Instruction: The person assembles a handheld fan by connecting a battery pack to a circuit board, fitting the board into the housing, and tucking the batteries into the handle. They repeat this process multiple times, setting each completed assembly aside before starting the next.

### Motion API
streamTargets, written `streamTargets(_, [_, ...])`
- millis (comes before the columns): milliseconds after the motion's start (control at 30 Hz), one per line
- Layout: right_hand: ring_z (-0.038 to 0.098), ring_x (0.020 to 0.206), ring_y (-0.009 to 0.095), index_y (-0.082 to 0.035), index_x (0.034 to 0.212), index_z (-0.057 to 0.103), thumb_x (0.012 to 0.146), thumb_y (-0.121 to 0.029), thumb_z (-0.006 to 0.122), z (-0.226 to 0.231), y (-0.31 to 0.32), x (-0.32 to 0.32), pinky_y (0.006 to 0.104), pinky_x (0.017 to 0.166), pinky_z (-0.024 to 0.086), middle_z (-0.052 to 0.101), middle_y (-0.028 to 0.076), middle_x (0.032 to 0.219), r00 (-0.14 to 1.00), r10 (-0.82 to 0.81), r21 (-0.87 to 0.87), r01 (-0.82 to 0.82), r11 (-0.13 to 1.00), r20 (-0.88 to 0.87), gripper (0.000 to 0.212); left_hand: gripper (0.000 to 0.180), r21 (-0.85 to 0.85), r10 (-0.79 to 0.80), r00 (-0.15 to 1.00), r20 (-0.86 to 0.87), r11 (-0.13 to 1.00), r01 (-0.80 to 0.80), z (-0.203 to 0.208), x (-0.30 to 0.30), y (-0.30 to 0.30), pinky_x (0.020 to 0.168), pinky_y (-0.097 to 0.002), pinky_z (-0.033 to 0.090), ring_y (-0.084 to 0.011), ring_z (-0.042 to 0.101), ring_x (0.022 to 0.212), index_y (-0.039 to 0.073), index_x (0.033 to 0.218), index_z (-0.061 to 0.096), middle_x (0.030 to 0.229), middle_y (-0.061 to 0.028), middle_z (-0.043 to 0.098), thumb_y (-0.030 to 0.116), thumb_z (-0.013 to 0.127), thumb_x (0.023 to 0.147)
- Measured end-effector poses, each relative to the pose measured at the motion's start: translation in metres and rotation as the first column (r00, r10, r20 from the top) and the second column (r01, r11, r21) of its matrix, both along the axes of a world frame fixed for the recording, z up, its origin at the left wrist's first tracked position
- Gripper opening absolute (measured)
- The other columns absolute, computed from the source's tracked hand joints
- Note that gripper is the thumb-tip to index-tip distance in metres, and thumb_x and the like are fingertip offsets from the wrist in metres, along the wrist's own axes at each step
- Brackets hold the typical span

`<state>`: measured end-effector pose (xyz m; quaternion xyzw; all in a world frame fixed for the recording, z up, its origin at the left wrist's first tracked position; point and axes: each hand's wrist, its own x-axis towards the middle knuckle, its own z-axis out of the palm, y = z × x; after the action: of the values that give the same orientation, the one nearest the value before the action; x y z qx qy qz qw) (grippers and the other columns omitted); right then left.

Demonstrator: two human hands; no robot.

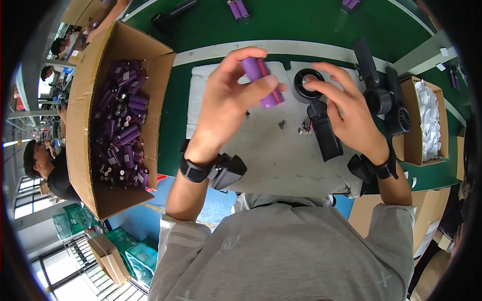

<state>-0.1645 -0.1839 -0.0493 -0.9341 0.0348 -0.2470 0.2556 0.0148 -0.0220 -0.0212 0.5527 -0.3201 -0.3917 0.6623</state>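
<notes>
In my raised left hand (226, 103) is a purple battery pack (254, 68) with a red stripe or wire along it, gripped between thumb and fingers above the mat. My right hand (351, 110) reaches over a black handheld fan (327, 135) with a round head and a dark handle. Its fingers are spread, and one fingertip appears to touch the round head; the thumb cannot be made out clearly. Small metal and wire parts (304, 128) lie beside the fan's handle. Both wrists wear black strapped devices.
A cardboard box (80, 120) heaped with purple battery packs stands at the left. More black fan bodies (371, 70) lie to the right, beside a small carton (401, 145) of white pieces. The pale mat (251, 170) covers the green table; several people sit or stand beyond.
</notes>
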Motion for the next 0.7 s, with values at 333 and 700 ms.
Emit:
streamTargets(333, [0.056, 0.093, 0.008, 0.000, 0.122, 0.049, 0.084, -0.003, 0.067, -0.024, 0.015, -0.023, 0.0240, 0.080, 0.047, 0.057, 0.006, 0.105, 0.990, -0.144, 0.899, 0.056, 0.435, 0.008, 0.042, 0.048, -0.150, -0.049, 0.867, 0.497, 0.979, 0.141, -0.026, -0.058, -0.048, 0.083, -0.0341, 0.052, -0.0198, 0.063, 0.099, 0.005, 0.120, 0.054, 0.109, -0.0090, 0.061, 0.002, 0.076, 0.078])
streamTargets(700, [0.047, 0.083, 0.006, -0.003, 0.114, 0.050, 0.085, -0.009, 0.070, -0.042, 0.008, -0.024, 0.0197, 0.074, 0.041, 0.053, 0.003, 0.099, 0.940, -0.187, 0.773, 0.342, 0.534, -0.286, 0.036, 0.050, 0.268, -0.272, 0.710, 0.650, 0.956, 0.121, -0.045, -0.052, -0.030, 0.075, -0.0299, 0.051, -0.0179, 0.059, 0.086, 0.008, 0.107, 0.059, 0.096, -0.0058, 0.052, 0.000, 0.083, 0.065])
